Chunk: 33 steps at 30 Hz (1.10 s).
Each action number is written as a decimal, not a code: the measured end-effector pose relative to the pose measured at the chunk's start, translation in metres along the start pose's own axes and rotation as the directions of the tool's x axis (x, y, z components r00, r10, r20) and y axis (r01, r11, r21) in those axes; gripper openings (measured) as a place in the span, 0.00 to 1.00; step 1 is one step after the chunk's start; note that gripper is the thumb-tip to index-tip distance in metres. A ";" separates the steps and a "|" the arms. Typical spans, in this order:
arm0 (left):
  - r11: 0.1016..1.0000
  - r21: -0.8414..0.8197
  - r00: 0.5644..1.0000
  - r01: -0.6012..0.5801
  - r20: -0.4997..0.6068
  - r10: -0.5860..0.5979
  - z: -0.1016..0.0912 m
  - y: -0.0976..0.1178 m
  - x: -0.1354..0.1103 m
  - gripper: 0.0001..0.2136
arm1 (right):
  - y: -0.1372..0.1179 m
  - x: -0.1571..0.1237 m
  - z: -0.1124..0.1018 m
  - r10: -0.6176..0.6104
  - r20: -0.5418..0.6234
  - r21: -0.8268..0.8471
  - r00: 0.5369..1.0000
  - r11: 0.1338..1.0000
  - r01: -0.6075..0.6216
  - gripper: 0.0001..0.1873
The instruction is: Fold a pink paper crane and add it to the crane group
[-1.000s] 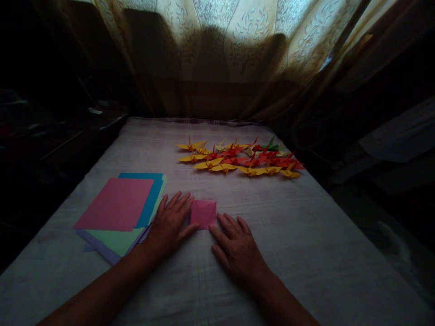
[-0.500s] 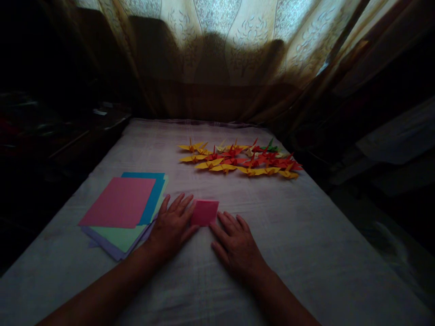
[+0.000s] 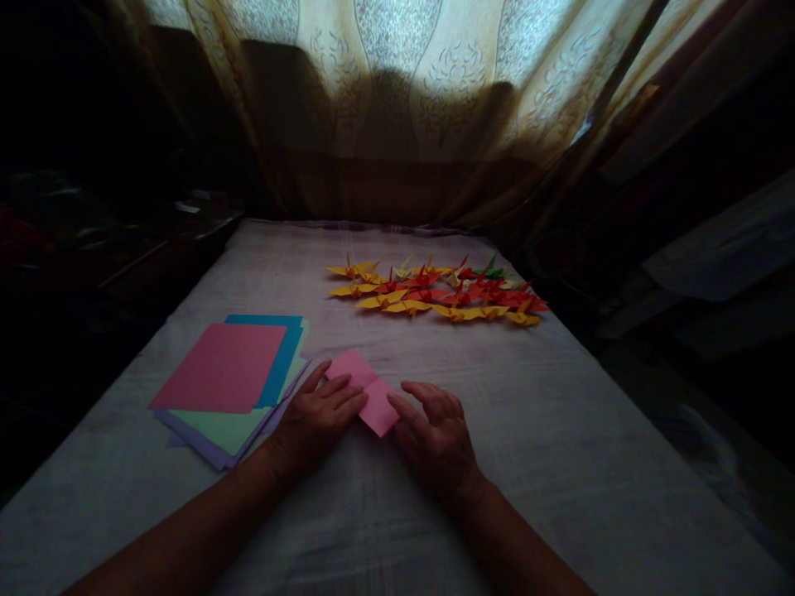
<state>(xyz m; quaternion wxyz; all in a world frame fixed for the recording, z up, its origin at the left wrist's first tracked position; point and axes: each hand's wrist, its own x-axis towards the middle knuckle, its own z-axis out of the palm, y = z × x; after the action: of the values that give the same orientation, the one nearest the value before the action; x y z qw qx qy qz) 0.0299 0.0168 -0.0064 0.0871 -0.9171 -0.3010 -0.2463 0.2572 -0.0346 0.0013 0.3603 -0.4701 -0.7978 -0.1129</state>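
Paper stack (image 3: 224, 372) blocks left, cranes (image 3: 427, 295) ahead; right's open.

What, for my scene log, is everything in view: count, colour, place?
Folded paper: one, pink, between the hands
Sheet pile: count unclear; pink, blue, pale green, purple; to the left
Paper cranes: roughly twenty, overlapping; yellow, red, cream, green; beyond the hands
Covering cloth: one, pale, checked, beneath these
Curtain: count unclear, gold and cream, behind
Small item: one, white, far left
Fabric: count unclear, pale, far right
Anything else: too dark to tell
Left hand: one, fingers on the folded paper's left half
Right hand: one, fingers at the paper's right end
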 end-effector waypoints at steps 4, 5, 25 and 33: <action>0.997 -0.063 0.989 0.053 0.139 -0.044 -0.005 0.006 -0.002 0.14 | -0.003 0.001 0.001 -0.067 0.097 0.007 0.993 0.998 0.066 0.07; 0.995 -0.074 0.985 0.072 0.165 -0.059 -0.007 0.006 -0.004 0.14 | -0.002 0.000 0.001 -0.067 0.127 0.021 0.990 0.998 0.065 0.07; 0.987 -0.102 0.982 0.128 0.155 -0.111 -0.015 0.010 -0.027 0.16 | 0.001 0.026 0.020 0.355 0.470 0.011 0.808 0.913 -0.407 0.09; 0.990 -0.075 0.981 0.116 0.162 -0.103 -0.017 0.012 -0.023 0.15 | -0.001 0.020 0.028 0.342 0.360 -0.036 0.868 0.935 -0.354 0.11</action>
<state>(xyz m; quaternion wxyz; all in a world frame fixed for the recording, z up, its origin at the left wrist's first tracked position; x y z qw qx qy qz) 0.0144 -0.0100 -0.0036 0.0106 -0.9186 -0.3463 -0.1900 0.2371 -0.0071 -0.0047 0.2294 -0.6128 -0.7542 0.0546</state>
